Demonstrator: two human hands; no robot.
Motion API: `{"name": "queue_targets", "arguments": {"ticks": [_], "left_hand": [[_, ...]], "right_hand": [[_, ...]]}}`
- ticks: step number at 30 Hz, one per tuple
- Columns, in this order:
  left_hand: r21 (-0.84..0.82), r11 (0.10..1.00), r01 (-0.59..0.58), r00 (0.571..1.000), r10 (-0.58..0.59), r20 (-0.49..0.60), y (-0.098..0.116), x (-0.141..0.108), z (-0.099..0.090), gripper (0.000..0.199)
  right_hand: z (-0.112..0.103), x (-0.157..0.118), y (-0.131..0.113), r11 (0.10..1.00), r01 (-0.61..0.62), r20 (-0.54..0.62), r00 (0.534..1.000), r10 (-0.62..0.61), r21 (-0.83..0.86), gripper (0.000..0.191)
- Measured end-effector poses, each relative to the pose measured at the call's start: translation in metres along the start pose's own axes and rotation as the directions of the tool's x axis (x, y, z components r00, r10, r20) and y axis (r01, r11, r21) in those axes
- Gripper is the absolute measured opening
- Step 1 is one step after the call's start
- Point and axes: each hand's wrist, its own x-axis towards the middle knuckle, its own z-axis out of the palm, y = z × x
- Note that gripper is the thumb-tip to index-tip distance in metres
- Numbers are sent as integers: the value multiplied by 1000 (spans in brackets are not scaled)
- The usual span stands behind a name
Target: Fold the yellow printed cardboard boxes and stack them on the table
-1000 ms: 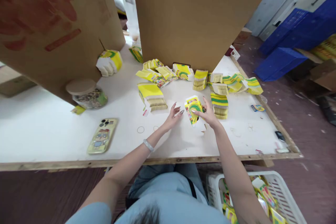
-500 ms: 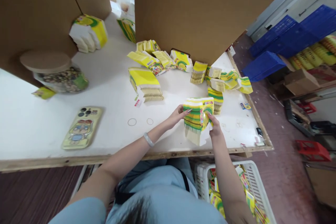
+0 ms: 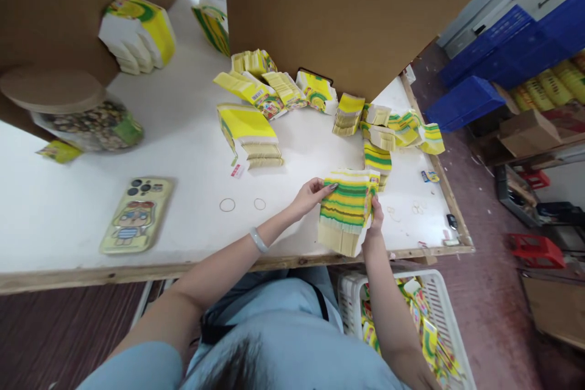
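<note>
Left hand [image 3: 309, 197] is just pinching the carton stack [image 3: 343, 210] by its left side, right hand [image 3: 376, 220] is gripping the other, near the front edge of the tabletop [image 3: 192, 164].

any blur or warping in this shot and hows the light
Head view: jar looks stretched and soft at the left, hair at the bottom is blurred, the held carton stack is fairly clear, light on the white table is bright with soft shadows.
</note>
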Motion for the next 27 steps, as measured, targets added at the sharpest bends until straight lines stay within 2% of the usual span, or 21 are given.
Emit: {"name": "queue_targets", "arguments": {"ticks": [2, 5, 10, 11, 15, 20, 22, 24, 27], "left_hand": [[15, 1000, 22, 997, -21, -73, -4, 2, -1, 51], [7, 999, 46, 997, -46, -58, -3, 1, -2, 56], [-34, 990, 134, 980, -127, 153, 2, -3, -1, 68], [-32, 990, 140, 980, -134, 147, 2, -2, -2, 70], [-6, 992, 127, 992, -127, -20, -3, 1, -6, 72], [-125, 960, 251, 967, -243, 76, -3, -9, 0, 102], [-150, 944, 293, 955, -283, 84, -3, -14, 6, 108], [-175, 935, 308, 951, -300, 72, -3, -16, 9, 102], [-304, 886, 351, 936, -325, 134, 0, -12, 6, 71]], "right_hand": [[1, -3, -4, 999, -31, 9, 999, 31, -17, 81], [3, -9, -11, 997, -73, 10, 997, 73, -12, 79], [9, -16, -18, 993, -103, 17, 995, 102, 61, 72], [10, -16, -20, 991, -107, 22, 994, 106, 76, 72], [10, -13, -24, 988, -109, -8, 994, 110, 111, 70], [11, -2, -30, 983, -161, 16, 987, 160, 91, 67], [16, 2, -32, 981, -181, 35, 983, 178, 76, 66], [19, 3, -33, 981, -190, 41, 981, 189, 45, 68], [17, 1, -34, 977, -211, 9, 978, 210, 16, 72]]}}
